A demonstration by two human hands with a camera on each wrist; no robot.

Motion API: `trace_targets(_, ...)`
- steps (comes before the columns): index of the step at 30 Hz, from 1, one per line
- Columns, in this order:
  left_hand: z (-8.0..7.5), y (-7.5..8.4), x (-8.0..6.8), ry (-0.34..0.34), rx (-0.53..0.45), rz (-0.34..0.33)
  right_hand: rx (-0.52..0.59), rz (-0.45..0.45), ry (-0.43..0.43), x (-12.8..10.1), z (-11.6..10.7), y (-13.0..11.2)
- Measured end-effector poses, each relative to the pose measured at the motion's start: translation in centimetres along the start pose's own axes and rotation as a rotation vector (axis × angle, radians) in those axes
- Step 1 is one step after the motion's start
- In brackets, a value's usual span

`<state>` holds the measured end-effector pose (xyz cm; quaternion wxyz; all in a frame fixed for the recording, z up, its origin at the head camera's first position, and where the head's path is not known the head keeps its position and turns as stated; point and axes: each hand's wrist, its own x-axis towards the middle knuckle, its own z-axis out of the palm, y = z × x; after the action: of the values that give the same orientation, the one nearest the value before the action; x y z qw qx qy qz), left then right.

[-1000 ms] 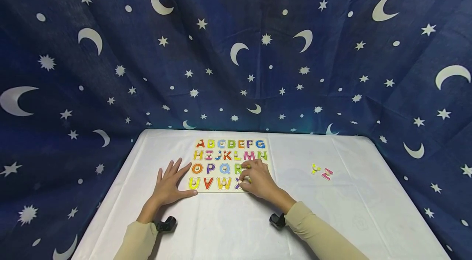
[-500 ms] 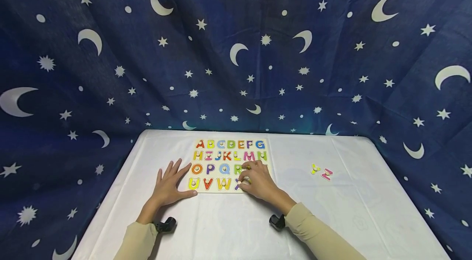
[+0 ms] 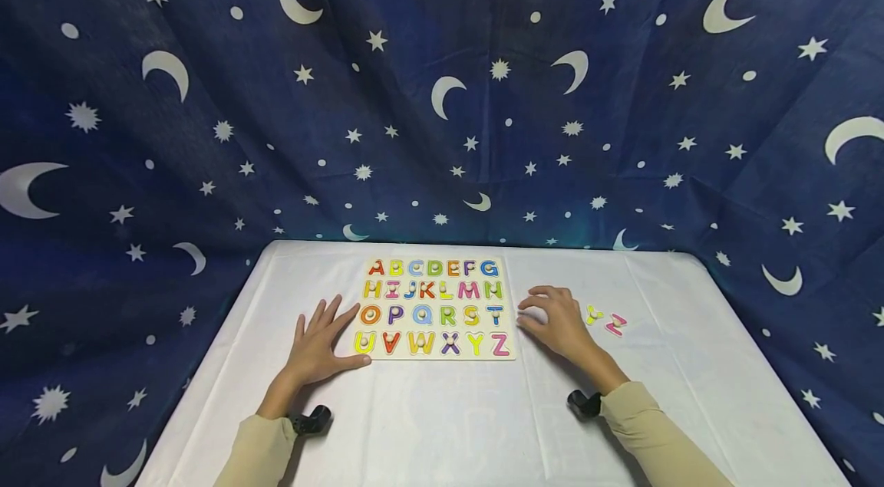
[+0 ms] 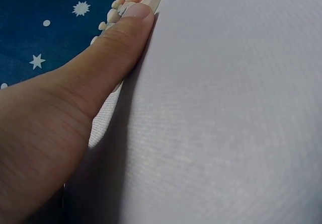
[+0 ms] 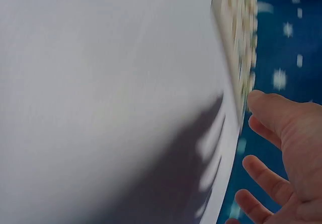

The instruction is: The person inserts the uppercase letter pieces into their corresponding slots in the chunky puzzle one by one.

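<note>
Now right hand [image 3: 561, 322] hovers between puzzle board [image 3: 437, 310] and loose letters [image 3: 603, 320].

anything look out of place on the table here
Yes: two loose letters, a yellow Y and a pink Z, lie on the cloth right of the board, though its Y and Z spots already look filled. The right hand is beside them.

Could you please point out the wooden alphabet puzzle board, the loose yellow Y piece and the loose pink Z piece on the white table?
wooden alphabet puzzle board [image 3: 509, 281], head view, on its bare right margin.
loose yellow Y piece [image 3: 592, 314], head view, on its middle.
loose pink Z piece [image 3: 614, 324], head view, on its middle.
</note>
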<state>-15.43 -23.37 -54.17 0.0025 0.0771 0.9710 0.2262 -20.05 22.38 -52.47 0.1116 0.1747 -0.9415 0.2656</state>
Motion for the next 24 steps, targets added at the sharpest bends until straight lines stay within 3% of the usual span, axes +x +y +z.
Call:
trace_targets(4,0.0,0.0,0.0,-0.001,0.004,-0.002,-0.039,0.073,0.061,-0.9,-2.4,3.7)
trace_targets(9,-0.1,0.0,0.0,-0.008,0.003,-0.001,-0.043,0.176,0.073,-2.5,-4.9,6.8)
trace_targets(16,-0.2,0.0,-0.1,-0.003,-0.002,0.004,0.006,0.305,0.057,-3.8,-5.9,8.7)
trace_targets(24,-0.1,0.0,0.0,-0.012,-0.007,0.002,0.056,0.338,0.085,-4.3,-5.6,9.4)
